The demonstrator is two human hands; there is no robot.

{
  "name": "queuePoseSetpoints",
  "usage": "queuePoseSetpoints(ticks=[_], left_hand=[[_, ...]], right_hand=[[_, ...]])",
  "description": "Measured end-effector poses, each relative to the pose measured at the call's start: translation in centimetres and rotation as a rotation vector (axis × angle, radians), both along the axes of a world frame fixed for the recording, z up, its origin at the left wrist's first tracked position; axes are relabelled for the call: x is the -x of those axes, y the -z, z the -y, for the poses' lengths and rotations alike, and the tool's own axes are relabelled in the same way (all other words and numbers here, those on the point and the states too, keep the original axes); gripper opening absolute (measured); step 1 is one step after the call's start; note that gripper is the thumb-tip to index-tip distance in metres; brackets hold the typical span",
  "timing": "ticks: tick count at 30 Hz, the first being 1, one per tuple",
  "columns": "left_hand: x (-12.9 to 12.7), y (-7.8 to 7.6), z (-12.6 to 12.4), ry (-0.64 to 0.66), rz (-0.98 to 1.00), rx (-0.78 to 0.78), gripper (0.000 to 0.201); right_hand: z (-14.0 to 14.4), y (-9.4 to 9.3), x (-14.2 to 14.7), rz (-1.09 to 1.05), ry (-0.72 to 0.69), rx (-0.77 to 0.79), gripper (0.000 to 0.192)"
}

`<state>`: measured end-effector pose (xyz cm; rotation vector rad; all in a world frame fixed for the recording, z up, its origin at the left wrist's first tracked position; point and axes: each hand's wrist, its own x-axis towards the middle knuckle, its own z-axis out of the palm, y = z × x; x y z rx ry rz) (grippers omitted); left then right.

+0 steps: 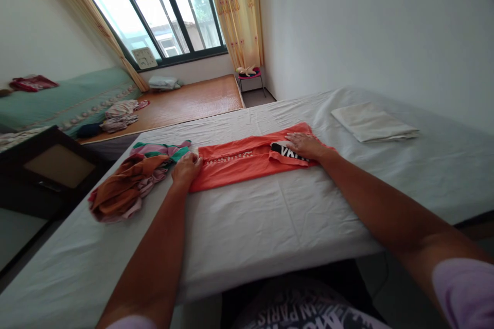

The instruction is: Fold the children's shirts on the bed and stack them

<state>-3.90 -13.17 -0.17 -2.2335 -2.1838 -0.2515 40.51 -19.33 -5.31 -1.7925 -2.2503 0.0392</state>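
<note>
An orange shirt, folded into a long strip, lies across a bed covered with a white sheet. My left hand grips the strip's left end, fingers curled on the cloth. My right hand lies flat on the right end, next to a black patch with white letters. Both arms reach out over the sheet.
A heap of unfolded clothes sits left of the shirt. A folded white cloth lies at the right rear of the bed. Beyond are a wooden platform with more clothes, a green bed, a dark table and a small stool.
</note>
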Motion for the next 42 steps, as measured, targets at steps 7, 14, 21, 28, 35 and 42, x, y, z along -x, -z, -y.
queuePoseSetpoints(ticks=[7, 14, 21, 28, 35, 42], left_hand=[[-0.3, 0.3, -0.1, 0.023, 0.068, -0.031, 0.032], [0.5, 0.4, -0.5, 0.070, 0.156, -0.048, 0.025], [-4.3, -4.3, 0.3, 0.159, -0.002, -0.118, 0.025], [-14.3, -6.1, 0.4, 0.355, -0.152, -0.054, 0.021], [-19.9, -3.4, 0.7, 0.357, -0.035, 0.112, 0.017], [-17.7, -3.4, -0.3, 0.269, 0.355, 0.051, 0.034]], right_hand=[[0.0, 0.4, -0.4, 0.125, -0.085, -0.046, 0.049], [-0.1, 0.2, 0.1, 0.082, -0.007, -0.046, 0.047], [1.0, -2.9, 0.4, -0.191, 0.138, -0.346, 0.035], [2.2, -4.1, 0.5, -0.176, 0.070, -0.279, 0.027], [2.4, -4.1, 0.1, -0.148, 0.108, -0.213, 0.029], [2.4, -4.3, 0.5, -0.153, 0.141, -0.183, 0.031]])
